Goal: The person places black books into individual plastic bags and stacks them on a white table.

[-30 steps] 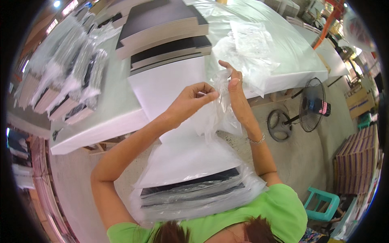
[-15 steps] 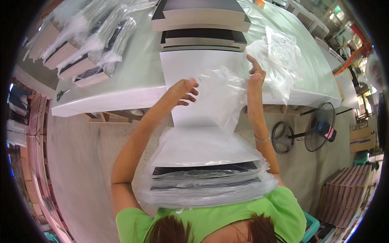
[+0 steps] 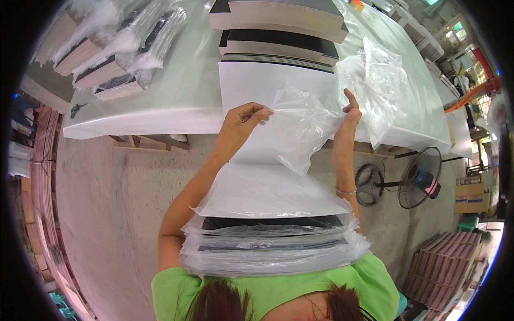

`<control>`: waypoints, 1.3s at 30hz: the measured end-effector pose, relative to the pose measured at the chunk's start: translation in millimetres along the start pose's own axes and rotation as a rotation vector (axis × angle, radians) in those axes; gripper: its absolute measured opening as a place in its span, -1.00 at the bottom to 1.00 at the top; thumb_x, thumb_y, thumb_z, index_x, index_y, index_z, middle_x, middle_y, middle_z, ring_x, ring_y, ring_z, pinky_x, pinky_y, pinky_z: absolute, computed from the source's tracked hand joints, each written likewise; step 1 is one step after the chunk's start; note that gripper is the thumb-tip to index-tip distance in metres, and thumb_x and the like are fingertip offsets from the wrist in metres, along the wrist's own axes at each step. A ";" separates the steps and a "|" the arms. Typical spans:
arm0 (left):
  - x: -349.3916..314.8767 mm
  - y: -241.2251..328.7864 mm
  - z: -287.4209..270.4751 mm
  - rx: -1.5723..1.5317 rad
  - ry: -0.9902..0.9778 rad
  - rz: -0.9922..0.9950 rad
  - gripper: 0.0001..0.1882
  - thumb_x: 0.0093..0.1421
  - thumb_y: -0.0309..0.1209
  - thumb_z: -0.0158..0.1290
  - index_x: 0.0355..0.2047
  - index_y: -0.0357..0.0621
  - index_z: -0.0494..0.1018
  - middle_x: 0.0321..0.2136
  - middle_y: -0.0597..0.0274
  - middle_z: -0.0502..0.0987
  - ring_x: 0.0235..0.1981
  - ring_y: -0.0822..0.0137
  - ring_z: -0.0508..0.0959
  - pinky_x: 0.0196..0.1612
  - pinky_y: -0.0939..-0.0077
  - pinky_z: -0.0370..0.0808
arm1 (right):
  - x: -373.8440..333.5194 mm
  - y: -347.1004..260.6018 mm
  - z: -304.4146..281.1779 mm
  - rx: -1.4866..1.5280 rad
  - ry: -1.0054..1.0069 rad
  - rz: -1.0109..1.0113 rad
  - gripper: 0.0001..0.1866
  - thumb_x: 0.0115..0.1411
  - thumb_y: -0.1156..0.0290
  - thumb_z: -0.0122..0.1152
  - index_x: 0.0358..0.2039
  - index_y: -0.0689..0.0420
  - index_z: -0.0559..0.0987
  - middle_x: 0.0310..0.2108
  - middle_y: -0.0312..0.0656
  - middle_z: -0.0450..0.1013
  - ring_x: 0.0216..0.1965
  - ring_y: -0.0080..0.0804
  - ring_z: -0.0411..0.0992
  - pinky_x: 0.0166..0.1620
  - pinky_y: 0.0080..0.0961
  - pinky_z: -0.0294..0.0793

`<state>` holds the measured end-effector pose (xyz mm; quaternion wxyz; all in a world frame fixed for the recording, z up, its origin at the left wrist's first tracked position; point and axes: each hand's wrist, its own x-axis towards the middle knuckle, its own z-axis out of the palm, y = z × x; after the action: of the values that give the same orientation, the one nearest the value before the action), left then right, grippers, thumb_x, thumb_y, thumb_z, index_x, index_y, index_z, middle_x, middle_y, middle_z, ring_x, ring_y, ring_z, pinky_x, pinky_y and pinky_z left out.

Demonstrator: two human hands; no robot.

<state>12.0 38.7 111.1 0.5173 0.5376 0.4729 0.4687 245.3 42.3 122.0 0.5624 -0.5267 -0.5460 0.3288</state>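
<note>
Stretching over the large, flat white sheet, which is my landmark, a piece of thin, clear plastic film reaches from one hand to the other. The left hand, at the left of the sheet, has its grip pinched on the film's edge between thumb and fingers. The right hand, just beside the sheet on the right, touches the other side with one finger raised; whether its grip is closed there, I cannot tell. Nearer to the body than the sheet lies a stack of flat black and white pieces in clear plastic. Beyond the sheet stand thick, black-topped blocks with pale edges. To its right, crumpled clear plastic rests on the pale, plastic-covered counter; well to its left lie small dark scissors.
</note>
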 end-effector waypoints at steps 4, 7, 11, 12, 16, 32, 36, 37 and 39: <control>-1.8 -4.3 -2.7 -0.082 -0.025 -0.027 -0.72 0.13 -0.23 0.08 -0.34 -0.22 0.53 -0.48 0.30 0.53 -0.41 0.52 0.44 -0.29 0.64 0.34 | -0.9 20.9 -3.8 0.025 -0.023 0.096 -0.30 0.24 -0.24 -0.44 0.14 0.03 0.27 -0.17 -0.27 0.03 -0.01 -0.42 0.08 0.12 -0.48 0.05; -4.6 -1.5 -4.1 -0.075 -0.076 -0.037 -0.73 0.11 -0.23 0.11 -0.37 -0.20 0.54 -0.53 0.32 0.52 -0.47 0.52 0.44 -0.39 0.66 0.34 | -3.5 23.7 -4.4 -0.192 -0.149 0.024 -0.39 0.27 -0.14 -0.35 0.08 0.05 0.35 -0.12 -0.18 0.13 0.04 -0.35 0.10 0.09 -0.48 0.11; -8.1 15.9 -4.0 -0.111 -0.206 -0.153 -0.72 0.07 -0.22 0.16 -0.43 -0.21 0.53 -0.60 0.32 0.49 -0.56 0.55 0.42 -0.54 0.70 0.30 | -1.1 -8.9 2.1 -0.366 -0.209 -0.391 -0.62 0.19 0.21 0.04 -0.02 0.09 0.44 -0.11 -0.08 0.24 -0.04 -0.26 0.17 0.07 -0.38 0.14; -11.8 20.5 -3.3 -0.119 -0.222 -0.179 -0.71 0.05 -0.21 0.17 -0.45 -0.22 0.53 -0.62 0.32 0.48 -0.58 0.55 0.41 -0.58 0.71 0.28 | 0.0 -19.6 4.8 -0.339 -0.313 -0.420 -0.63 0.12 0.28 0.11 -0.05 0.10 0.46 -0.10 -0.08 0.26 -0.03 -0.25 0.20 0.04 -0.39 0.17; -17.6 33.7 1.5 -0.270 -0.334 -0.254 -0.69 0.02 -0.20 0.22 -0.45 -0.23 0.51 -0.63 0.31 0.46 -0.61 0.55 0.42 -0.60 0.73 0.28 | -0.7 -54.5 12.7 -0.249 -0.581 -0.524 -0.58 -0.11 0.52 0.28 -0.14 0.11 0.51 -0.11 -0.15 0.33 -0.06 -0.21 0.27 -0.02 -0.38 0.28; -30.2 33.6 1.5 -0.374 -0.299 -0.328 -0.68 0.01 -0.31 0.23 -0.28 -0.23 0.46 -0.49 0.28 0.46 -0.56 0.56 0.40 -0.56 0.73 0.33 | -4.2 -39.0 35.3 -0.014 -0.607 -0.802 -0.73 -0.11 0.69 0.19 -0.36 0.11 0.54 -0.33 -0.26 0.49 -0.24 -0.33 0.44 0.03 -0.26 0.33; -44.2 21.2 -0.5 -0.667 -0.052 -0.421 -0.73 0.07 -0.35 0.17 -0.25 -0.20 0.43 -0.39 0.30 0.44 -0.52 0.55 0.40 -0.52 0.75 0.38 | -4.5 -36.3 33.9 0.420 -0.650 -0.585 -0.88 0.07 0.60 0.10 -0.33 0.16 0.45 -0.39 -0.21 0.48 -0.32 -0.37 0.46 -0.01 -0.28 0.36; -44.3 17.2 -5.9 -0.687 -0.031 -0.435 -0.75 0.08 -0.37 0.16 -0.25 -0.20 0.43 -0.41 0.31 0.43 -0.51 0.54 0.41 -0.52 0.75 0.38 | -4.2 -33.7 28.2 0.526 -0.630 -0.492 -0.91 0.12 0.55 0.07 -0.33 0.17 0.42 -0.42 -0.22 0.47 -0.34 -0.39 0.45 -0.06 -0.32 0.40; -42.2 7.3 -24.3 -0.724 0.010 -0.465 -0.78 0.10 -0.39 0.13 -0.25 -0.19 0.42 -0.43 0.32 0.43 -0.51 0.53 0.42 -0.52 0.77 0.38 | -3.7 -36.3 17.7 0.637 -0.469 -0.325 -0.91 0.21 0.44 0.02 -0.30 0.16 0.36 -0.53 -0.27 0.40 -0.46 -0.51 0.40 -0.26 -0.47 0.44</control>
<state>-16.8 -0.6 118.3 0.7623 0.1982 0.3890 0.4778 220.2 34.7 153.0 0.6019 -0.1448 -0.6064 0.4990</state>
